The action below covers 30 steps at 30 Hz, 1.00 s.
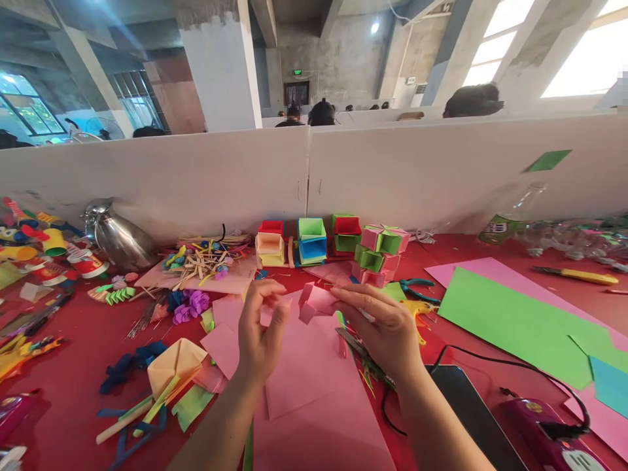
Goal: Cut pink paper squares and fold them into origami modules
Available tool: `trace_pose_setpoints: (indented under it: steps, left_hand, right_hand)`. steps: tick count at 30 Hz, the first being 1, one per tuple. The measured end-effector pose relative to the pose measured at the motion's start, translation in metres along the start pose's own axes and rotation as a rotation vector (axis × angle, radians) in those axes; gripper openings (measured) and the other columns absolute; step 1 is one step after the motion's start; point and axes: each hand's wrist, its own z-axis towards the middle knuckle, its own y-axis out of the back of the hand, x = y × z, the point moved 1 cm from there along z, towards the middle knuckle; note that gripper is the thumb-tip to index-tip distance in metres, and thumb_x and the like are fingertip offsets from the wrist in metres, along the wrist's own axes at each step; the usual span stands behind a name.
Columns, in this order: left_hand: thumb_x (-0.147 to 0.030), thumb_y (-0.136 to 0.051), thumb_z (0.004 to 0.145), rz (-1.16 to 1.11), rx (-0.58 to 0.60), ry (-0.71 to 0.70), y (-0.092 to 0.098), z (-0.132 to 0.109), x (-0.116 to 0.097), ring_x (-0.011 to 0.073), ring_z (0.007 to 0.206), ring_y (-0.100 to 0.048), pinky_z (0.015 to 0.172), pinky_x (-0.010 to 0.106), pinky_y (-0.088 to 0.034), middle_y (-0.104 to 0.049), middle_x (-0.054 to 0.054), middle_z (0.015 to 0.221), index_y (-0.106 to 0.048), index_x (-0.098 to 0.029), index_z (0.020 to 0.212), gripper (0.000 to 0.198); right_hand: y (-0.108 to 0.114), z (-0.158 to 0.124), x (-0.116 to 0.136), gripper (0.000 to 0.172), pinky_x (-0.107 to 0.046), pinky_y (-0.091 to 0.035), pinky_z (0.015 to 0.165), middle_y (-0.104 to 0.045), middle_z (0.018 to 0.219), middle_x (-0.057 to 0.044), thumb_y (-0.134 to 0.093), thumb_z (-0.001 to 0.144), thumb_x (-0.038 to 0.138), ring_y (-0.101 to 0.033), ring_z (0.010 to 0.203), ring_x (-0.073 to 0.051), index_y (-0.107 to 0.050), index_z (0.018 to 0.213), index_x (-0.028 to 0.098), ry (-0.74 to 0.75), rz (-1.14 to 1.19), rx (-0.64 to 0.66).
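My right hand (pixel 383 320) pinches a small folded pink paper piece (pixel 314 302), shaped like a little open box, between thumb and fingers. To its left, my left hand (pixel 262 330) is raised with curved fingers and a gap between thumb and forefinger; I see nothing gripped in it. Beneath both hands lie overlapping pink paper sheets (pixel 318 392). Scissors (pixel 360 350) rest partly hidden under my right hand. Just beyond stands a stack of folded green and pink paper boxes (pixel 377 255).
More paper boxes (pixel 312 241) stand along the white partition (pixel 220 173). A steel jug (pixel 120 239) and craft scraps lie left. Green paper (pixel 510 320), a phone (pixel 471 412), a corded magenta device (pixel 549 432), a yellow-handled cutter (pixel 583 275) and a bottle (pixel 510 219) are right.
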Motion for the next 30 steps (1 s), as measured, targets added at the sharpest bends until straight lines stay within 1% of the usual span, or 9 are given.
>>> trace_pose_setpoints:
  steps: [2, 4, 7, 11, 15, 20, 23, 27, 30]
  left_hand:
    - [-0.036, -0.056, 0.085, 0.06, 0.082, -0.029, -0.001, -0.003, -0.004, 0.0138, 0.076, -0.053, 0.069, 0.024, -0.043, -0.057, 0.003, 0.086, -0.058, -0.02, 0.093, 0.019]
    - [-0.032, -0.058, 0.085, 0.073, 0.201, 0.018, -0.003, -0.005, -0.006, 0.0112, 0.069, -0.052, 0.063, 0.022, -0.043, -0.058, 0.001, 0.084, -0.06, -0.02, 0.094, 0.015]
    - [-0.028, -0.058, 0.085, 0.072, 0.285, 0.065, -0.006, -0.004, -0.007, 0.0119, 0.075, -0.057, 0.066, 0.022, -0.045, -0.062, 0.002, 0.093, -0.065, -0.021, 0.089, 0.011]
    - [-0.025, -0.06, 0.083, 0.09, 0.24, 0.013, -0.004, -0.002, -0.002, 0.016, 0.091, -0.061, 0.074, 0.025, -0.049, -0.065, 0.005, 0.105, -0.069, -0.023, 0.089, 0.011]
    - [-0.022, -0.061, 0.083, 0.199, 0.177, -0.152, -0.003, -0.004, 0.001, 0.0171, 0.093, -0.063, 0.078, 0.028, -0.05, -0.066, 0.006, 0.107, -0.069, -0.023, 0.089, 0.011]
    - [-0.017, -0.06, 0.083, 0.3, 0.147, -0.326, -0.006, -0.008, 0.0, 0.0176, 0.097, -0.062, 0.081, 0.029, -0.05, -0.066, 0.006, 0.108, -0.067, -0.023, 0.096, 0.016]
    - [-0.022, -0.061, 0.082, 0.289, 0.181, -0.277, -0.008, -0.008, -0.004, 0.0189, 0.096, -0.061, 0.082, 0.031, -0.049, -0.065, 0.007, 0.106, -0.065, -0.021, 0.097, 0.016]
    - [-0.034, -0.059, 0.083, 0.179, 0.267, -0.1, -0.008, -0.007, -0.01, 0.0203, 0.093, -0.06, 0.08, 0.032, -0.048, -0.066, 0.007, 0.099, -0.066, -0.019, 0.094, 0.02]
    - [-0.029, -0.054, 0.087, 0.155, 0.23, -0.031, -0.008, -0.006, -0.011, 0.0193, 0.093, -0.06, 0.081, 0.03, -0.046, -0.066, 0.006, 0.095, -0.068, -0.02, 0.089, 0.017]
  right_hand:
    - [-0.001, -0.001, 0.0, 0.026, -0.022, -0.054, 0.067, -0.071, 0.087, -0.002, -0.061, 0.08, 0.01, -0.067, 0.078, -0.014, -0.071, 0.099, 0.026, 0.011, -0.024, -0.019]
    - [-0.002, -0.002, 0.0, 0.026, -0.023, -0.054, 0.067, -0.071, 0.088, -0.003, -0.06, 0.08, 0.01, -0.067, 0.078, -0.014, -0.071, 0.099, 0.025, 0.036, -0.043, -0.035]
    - [-0.003, -0.002, 0.002, 0.026, -0.023, -0.054, 0.066, -0.071, 0.089, -0.003, -0.06, 0.08, 0.01, -0.067, 0.078, -0.014, -0.071, 0.098, 0.026, 0.056, -0.04, -0.041]
    - [-0.003, 0.0, 0.005, 0.018, -0.027, -0.055, 0.07, -0.071, 0.087, -0.002, -0.064, 0.08, 0.02, -0.067, 0.08, -0.016, -0.072, 0.095, 0.027, -0.097, 0.057, -0.016]
    - [-0.002, 0.0, 0.004, 0.016, -0.03, -0.054, 0.074, -0.071, 0.09, -0.004, -0.066, 0.079, 0.029, -0.067, 0.085, -0.019, -0.073, 0.093, 0.025, -0.324, 0.218, 0.037]
    - [0.0, -0.001, 0.001, 0.017, -0.034, -0.053, 0.081, -0.071, 0.098, -0.005, -0.068, 0.077, 0.029, -0.065, 0.095, -0.022, -0.073, 0.093, 0.025, -0.412, 0.32, 0.067]
    - [0.0, -0.001, 0.001, 0.016, -0.033, -0.053, 0.081, -0.071, 0.096, -0.005, -0.068, 0.077, 0.029, -0.066, 0.092, -0.021, -0.074, 0.091, 0.025, -0.412, 0.312, 0.07]
    - [-0.004, -0.001, 0.006, 0.014, -0.031, -0.056, 0.074, -0.071, 0.095, -0.006, -0.067, 0.078, 0.029, -0.066, 0.091, -0.021, -0.074, 0.088, 0.024, -0.363, 0.233, 0.069]
    - [-0.008, -0.002, 0.011, 0.016, -0.028, -0.057, 0.07, -0.07, 0.093, -0.005, -0.067, 0.078, 0.027, -0.066, 0.089, -0.02, -0.072, 0.092, 0.023, -0.314, 0.18, 0.067]
